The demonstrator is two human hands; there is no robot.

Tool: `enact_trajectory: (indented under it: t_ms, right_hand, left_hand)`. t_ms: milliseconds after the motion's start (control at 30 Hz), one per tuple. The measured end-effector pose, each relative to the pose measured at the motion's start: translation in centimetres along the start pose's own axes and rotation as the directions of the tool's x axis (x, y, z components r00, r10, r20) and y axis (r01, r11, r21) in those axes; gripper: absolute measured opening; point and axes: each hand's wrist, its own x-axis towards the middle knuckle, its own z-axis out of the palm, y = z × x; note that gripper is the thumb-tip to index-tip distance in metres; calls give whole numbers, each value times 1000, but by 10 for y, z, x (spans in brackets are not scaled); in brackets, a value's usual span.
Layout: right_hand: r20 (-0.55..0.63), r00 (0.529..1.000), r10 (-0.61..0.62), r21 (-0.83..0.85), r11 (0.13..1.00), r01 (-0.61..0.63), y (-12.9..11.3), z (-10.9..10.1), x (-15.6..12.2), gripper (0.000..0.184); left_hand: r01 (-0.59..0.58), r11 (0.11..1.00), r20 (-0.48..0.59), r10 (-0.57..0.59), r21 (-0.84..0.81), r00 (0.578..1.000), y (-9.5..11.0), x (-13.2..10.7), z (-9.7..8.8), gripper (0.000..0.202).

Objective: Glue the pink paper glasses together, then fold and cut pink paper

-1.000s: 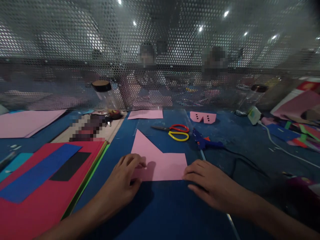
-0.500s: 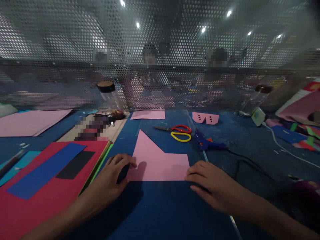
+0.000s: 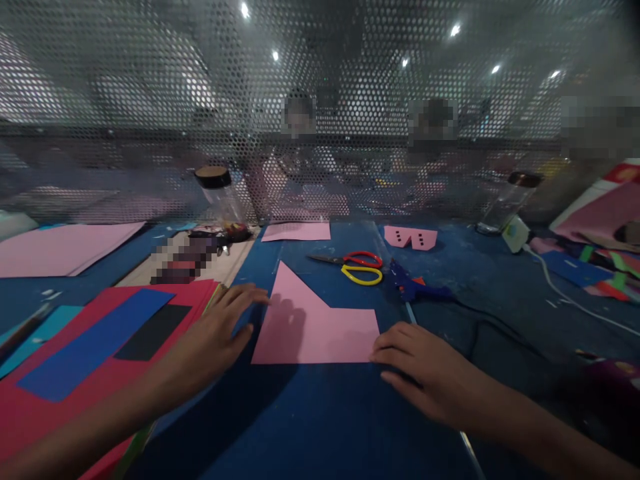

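A folded pink paper (image 3: 320, 327) lies flat on the blue table in front of me. My left hand (image 3: 215, 333) hovers beside its left edge with the fingers stretched out, holding nothing, fingertips near the paper's upper left slope. My right hand (image 3: 420, 367) rests on the table with its fingertips touching the paper's lower right corner, fingers loosely spread and nothing held.
A stack of red, blue and black sheets (image 3: 95, 340) lies at the left. Scissors with red and yellow handles (image 3: 355, 265) and a blue glue gun (image 3: 415, 283) lie behind the paper. A jar (image 3: 220, 197), pink sheets (image 3: 60, 243) and a perforated screen (image 3: 320, 100) stand at the back.
My left hand has come off the paper's lower left corner, moved left and up, and opened its fingers. The right hand has stayed at the right corner.
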Motion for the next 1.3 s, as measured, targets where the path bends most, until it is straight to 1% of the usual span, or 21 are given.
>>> enact_trajectory:
  t_ms: [67, 100, 167, 233, 300, 367, 567, 633, 733, 800, 900, 1000, 1067, 1133, 1233, 1300]
  right_hand:
    - [10, 1000, 0, -2, 1000, 0, -1, 0, 0, 25]
    - [16, 1000, 6, -6, 1000, -6, -1, 0, 0, 25]
    - [26, 1000, 13, -13, 1000, -13, -2, 0, 0, 24]
    - [29, 999, 21, -19, 1000, -20, -1, 1, -1, 24]
    - [30, 999, 18, -20, 1000, -18, -1, 2, -1, 24]
    - [35, 999, 18, -21, 1000, -17, -1, 2, -1, 24]
    - [38, 999, 23, -38, 999, -22, -2, 0, 1, 22]
    - [33, 999, 18, -48, 999, -16, -2, 1, 1, 20]
    - [7, 1000, 8, -58, 998, -8, -1, 3, 1, 18]
    - [-25, 1000, 8, -66, 998, -10, 1, 4, 0, 18]
    - [-106, 993, 47, -66, 996, -54, 4, 5, -1, 21]
    - [-207, 971, 121, -43, 990, -133, 9, 4, -4, 27]
    - [-268, 949, 168, -20, 984, -179, 12, 4, -5, 32]
    - [-312, 924, 222, 38, 975, -221, 13, 4, -4, 33]
    - [-330, 889, 318, 179, 945, -272, 13, 3, -1, 32]
    - [-324, 869, 375, 264, 918, -297, 11, 2, 1, 31]
  left_hand:
    - [-81, 994, 29, 79, 67, 996, 9, 21, -3, 35]
    - [-132, 987, 79, 125, 90, 989, 13, 32, -2, 38]
    - [-237, 968, 200, 216, 85, 956, 19, 53, 3, 47]
    - [-288, 955, 312, 255, 65, 915, 21, 70, 10, 54]
    - [-304, 951, 345, 268, 55, 900, 21, 82, 14, 58]
    - [-310, 949, 357, 274, 48, 893, 21, 89, 13, 58]
    - [-287, 958, 436, 253, 13, 864, 25, 108, -2, 51]
    - [-273, 962, 447, 246, -3, 860, 27, 116, -3, 43]
    - [-247, 968, 458, 233, -29, 858, 28, 124, -4, 19]
    - [-222, 974, 471, 219, -50, 855, 31, 124, -9, 9]
    - [-178, 981, 470, 192, -74, 862, 37, 118, -27, 13]
    - [-126, 987, 459, 159, -100, 874, 43, 106, -51, 22]
    - [-41, 980, 451, 128, -197, 883, 43, 97, -62, 27]
    - [70, 948, 453, 84, -312, 887, 41, 87, -68, 29]
    - [240, 860, 467, -2, -451, 884, 35, 74, -71, 36]
    - [293, 828, 443, -61, -479, 894, 33, 66, -73, 40]
